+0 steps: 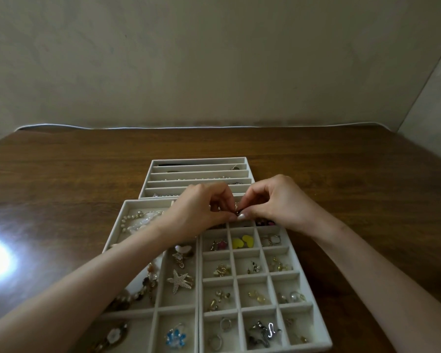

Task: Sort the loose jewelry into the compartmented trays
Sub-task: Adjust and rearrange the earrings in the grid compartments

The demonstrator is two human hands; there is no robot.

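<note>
Evidently you are near the end: most cells of the grid tray, the left tray and the slotted tray at upper centre already hold pieces, and I see no loose jewelry on the table. Your left hand and right hand both pinch one small dark piece with curled fingertips at mid-frame, over the grid tray's top row. It is not yet placed.

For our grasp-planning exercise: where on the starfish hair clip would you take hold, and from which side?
Probably pinch the starfish hair clip across its narrow centre from straight above: it lies flat, face up, and the tray walls close off the sides.
</note>
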